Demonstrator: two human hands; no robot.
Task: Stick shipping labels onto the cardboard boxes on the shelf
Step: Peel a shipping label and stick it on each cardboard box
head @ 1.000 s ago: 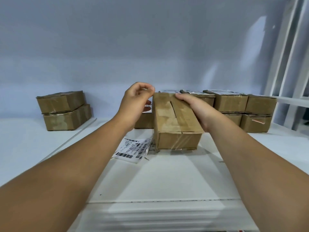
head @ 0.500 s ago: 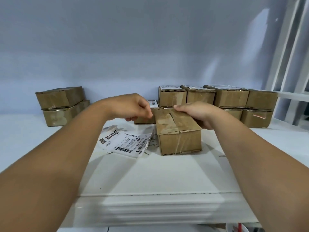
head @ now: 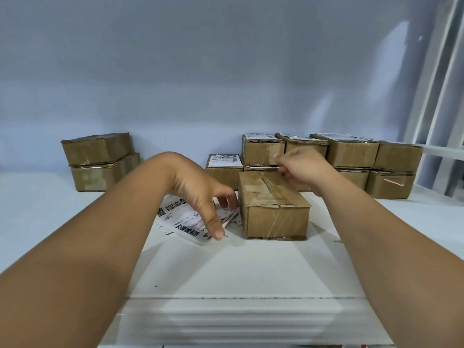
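Note:
An unlabelled, taped cardboard box (head: 273, 209) lies on the white shelf (head: 251, 267) in front of me. Just left of it lies a small pile of white shipping labels (head: 180, 217) with barcodes. My left hand (head: 200, 194) reaches down onto the pile. Its thumb is on the near corner and its fingers curl at the right edge, which is lifted a little. My right hand (head: 301, 167) hovers over the box's far end with loosely curled fingers and holds nothing.
Two plain boxes (head: 98, 151) are stacked at the back left. Several boxes with labels on top (head: 351, 154) are stacked along the back right, and one labelled box (head: 223, 162) sits behind the pile. White shelf uprights (head: 431, 96) stand at the right.
The box has been set down flat on the shelf. My right hand let go of it and lifted off. My left hand dropped from beside the box onto the label pile.

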